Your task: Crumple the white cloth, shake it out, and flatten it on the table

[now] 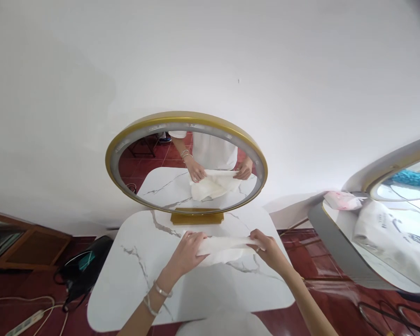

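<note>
White cloth [227, 243] over the marble-patterned bench [119, 280], in front of the round, gold-rimmed mirror [185, 163]. Left hand [189, 252] gripping one end of the cloth, fingers curled over it; right hand [266, 249] pinching the other end. Upper edge drawn fairly straight between the two; looser folds below. Two bracelets [163, 289] on the left wrist. Mirror repeats hands and cloth. Black bag [80, 270] on the red floor [322, 254], left of the bench; power strip [24, 323] near it.
</note>
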Motion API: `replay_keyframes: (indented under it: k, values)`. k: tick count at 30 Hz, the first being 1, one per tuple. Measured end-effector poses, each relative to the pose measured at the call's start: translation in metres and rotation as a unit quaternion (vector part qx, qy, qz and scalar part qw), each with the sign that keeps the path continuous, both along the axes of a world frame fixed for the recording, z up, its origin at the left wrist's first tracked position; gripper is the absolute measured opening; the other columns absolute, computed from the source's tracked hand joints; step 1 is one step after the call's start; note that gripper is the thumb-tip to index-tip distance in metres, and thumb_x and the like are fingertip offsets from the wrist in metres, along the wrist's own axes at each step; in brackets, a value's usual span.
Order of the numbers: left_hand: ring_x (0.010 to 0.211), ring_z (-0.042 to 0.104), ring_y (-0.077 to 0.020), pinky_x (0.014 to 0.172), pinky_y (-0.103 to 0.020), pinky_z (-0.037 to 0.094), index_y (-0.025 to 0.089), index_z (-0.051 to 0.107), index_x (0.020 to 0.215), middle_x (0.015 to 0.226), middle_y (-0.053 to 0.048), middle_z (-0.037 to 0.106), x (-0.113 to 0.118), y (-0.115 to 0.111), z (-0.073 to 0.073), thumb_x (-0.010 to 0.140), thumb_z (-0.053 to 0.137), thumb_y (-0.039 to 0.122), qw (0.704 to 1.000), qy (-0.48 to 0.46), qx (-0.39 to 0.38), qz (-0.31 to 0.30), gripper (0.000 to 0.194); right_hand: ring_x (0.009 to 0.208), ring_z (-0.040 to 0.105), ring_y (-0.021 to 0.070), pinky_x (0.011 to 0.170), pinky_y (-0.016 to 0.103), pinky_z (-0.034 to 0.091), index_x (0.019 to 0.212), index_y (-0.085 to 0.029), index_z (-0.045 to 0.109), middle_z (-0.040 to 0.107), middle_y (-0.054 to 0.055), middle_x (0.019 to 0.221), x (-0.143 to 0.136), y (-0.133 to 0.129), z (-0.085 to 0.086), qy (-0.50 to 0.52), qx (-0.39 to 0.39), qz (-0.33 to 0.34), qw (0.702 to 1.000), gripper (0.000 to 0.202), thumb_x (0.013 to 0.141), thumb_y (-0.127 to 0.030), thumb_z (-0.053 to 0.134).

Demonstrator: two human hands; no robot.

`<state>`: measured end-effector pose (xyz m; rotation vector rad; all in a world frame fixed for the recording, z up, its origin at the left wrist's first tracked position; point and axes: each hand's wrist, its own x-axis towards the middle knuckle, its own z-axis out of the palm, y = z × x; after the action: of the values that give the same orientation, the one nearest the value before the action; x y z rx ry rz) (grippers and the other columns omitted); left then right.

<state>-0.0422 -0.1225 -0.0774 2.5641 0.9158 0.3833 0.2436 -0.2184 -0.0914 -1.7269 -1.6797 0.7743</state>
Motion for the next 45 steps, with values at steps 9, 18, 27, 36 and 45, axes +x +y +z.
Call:
replay_keyframes:
  k: [9, 18, 27, 36, 45]
  values:
    - [0.089, 0.062, -0.0179, 0.091, -0.037, 0.043, 0.024, 0.053, 0.089, 0.091, 0.001, 0.067, -0.037, -0.022, -0.019, 0.090, 0.043, 0.028, 0.993, 0.005, -0.103, 0.050, 0.011, 0.067, 0.058, 0.0169, 0.060, 0.024, 0.035, 0.079, -0.023, 0.053, 0.065, 0.000, 0.074, -0.025, -0.019, -0.031, -0.103, -0.091, -0.058, 0.989, 0.010, 0.073, -0.015, 0.055]
    - [0.077, 0.061, -0.0184, 0.076, -0.034, 0.047, 0.022, 0.052, 0.079, 0.083, -0.001, 0.063, -0.059, -0.037, -0.043, 0.091, 0.043, 0.030, 0.991, 0.039, -0.107, 0.070, 0.017, 0.080, 0.063, 0.0223, 0.073, 0.032, 0.047, 0.084, -0.020, 0.068, 0.071, 0.007, 0.089, -0.017, -0.043, -0.048, -0.009, -0.087, -0.055, 0.995, 0.019, 0.081, -0.032, 0.054]
    - [0.085, 0.067, -0.0197, 0.075, -0.031, 0.052, 0.023, 0.066, 0.084, 0.089, -0.002, 0.072, -0.105, -0.033, -0.051, 0.091, 0.043, 0.037, 0.986, 0.031, -0.122, 0.108, 0.028, 0.083, 0.065, 0.0219, 0.074, 0.031, 0.049, 0.087, -0.021, 0.072, 0.073, 0.006, 0.091, -0.010, -0.045, -0.020, 0.084, -0.096, 0.006, 0.992, 0.040, 0.088, -0.051, 0.046]
    - [0.086, 0.070, -0.0228, 0.076, -0.030, 0.057, 0.023, 0.072, 0.073, 0.090, -0.005, 0.075, -0.105, -0.013, 0.011, 0.083, 0.054, 0.051, 0.971, -0.106, -0.126, 0.173, 0.035, 0.087, 0.067, 0.0237, 0.082, 0.033, 0.052, 0.076, -0.021, 0.073, 0.073, 0.007, 0.087, 0.003, -0.032, 0.016, 0.153, 0.009, -0.115, 0.981, 0.034, 0.071, -0.055, 0.071]
    - [0.083, 0.069, -0.0191, 0.059, -0.019, 0.053, 0.025, 0.072, 0.079, 0.087, -0.001, 0.075, -0.099, -0.023, 0.107, 0.082, 0.059, 0.049, 0.970, -0.062, -0.180, 0.154, 0.028, 0.077, 0.065, 0.0208, 0.070, 0.030, 0.054, 0.080, -0.021, 0.073, 0.069, 0.008, 0.080, 0.028, -0.076, 0.118, 0.115, 0.032, -0.045, 0.992, 0.028, 0.080, -0.048, 0.065]
